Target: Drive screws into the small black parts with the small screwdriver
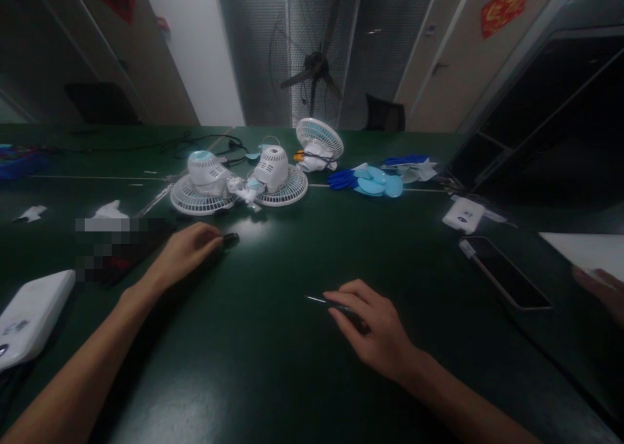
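My right hand is closed around a slim screwdriver, held low over the green table. Its thin silver shaft points left, and the fingers partly hide the dark handle. My left hand rests farther forward on the left, fingers curled, with a small dark object at the fingertips; I cannot make out its kind. Just beyond the left hand lie two white fans, one on the left and one beside it, both grille down with their motor housings up.
Farther back are a third white fan, blue fan blades and black cables. A phone and a white device lie right; another white device is left. Another person's hand shows at the right edge.
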Demonstrator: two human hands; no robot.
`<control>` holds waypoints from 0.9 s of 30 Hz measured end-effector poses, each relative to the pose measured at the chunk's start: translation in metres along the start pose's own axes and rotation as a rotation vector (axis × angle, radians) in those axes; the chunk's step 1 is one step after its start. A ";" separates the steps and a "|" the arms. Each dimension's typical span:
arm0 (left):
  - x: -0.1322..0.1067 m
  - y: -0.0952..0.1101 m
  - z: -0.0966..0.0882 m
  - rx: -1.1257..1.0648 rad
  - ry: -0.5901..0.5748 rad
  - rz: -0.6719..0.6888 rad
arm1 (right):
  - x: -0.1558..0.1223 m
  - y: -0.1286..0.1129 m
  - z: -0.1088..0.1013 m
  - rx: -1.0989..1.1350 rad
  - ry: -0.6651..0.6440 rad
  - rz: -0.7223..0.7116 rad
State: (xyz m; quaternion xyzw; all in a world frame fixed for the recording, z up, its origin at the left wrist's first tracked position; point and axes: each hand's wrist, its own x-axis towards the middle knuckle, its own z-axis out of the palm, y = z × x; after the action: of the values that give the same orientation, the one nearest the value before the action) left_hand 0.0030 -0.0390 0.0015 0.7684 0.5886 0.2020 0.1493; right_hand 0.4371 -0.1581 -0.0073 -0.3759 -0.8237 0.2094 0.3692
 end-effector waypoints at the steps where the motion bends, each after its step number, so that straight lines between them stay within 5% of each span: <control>1: -0.001 -0.001 -0.003 -0.011 -0.051 -0.006 | 0.000 0.000 0.000 0.008 -0.004 0.001; 4: -0.002 -0.003 -0.007 -0.071 -0.146 0.000 | 0.000 0.001 0.000 0.021 -0.013 0.006; 23: -0.002 0.000 -0.002 -0.107 -0.187 -0.001 | 0.001 0.001 0.001 0.007 -0.015 -0.003; 27: -0.002 0.006 0.010 -0.220 -0.040 -0.120 | 0.001 0.001 0.000 0.011 -0.021 0.004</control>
State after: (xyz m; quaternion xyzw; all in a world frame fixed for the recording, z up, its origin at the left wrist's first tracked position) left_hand 0.0129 -0.0421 -0.0046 0.7148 0.6046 0.2409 0.2561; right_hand 0.4370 -0.1569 -0.0077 -0.3733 -0.8257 0.2183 0.3623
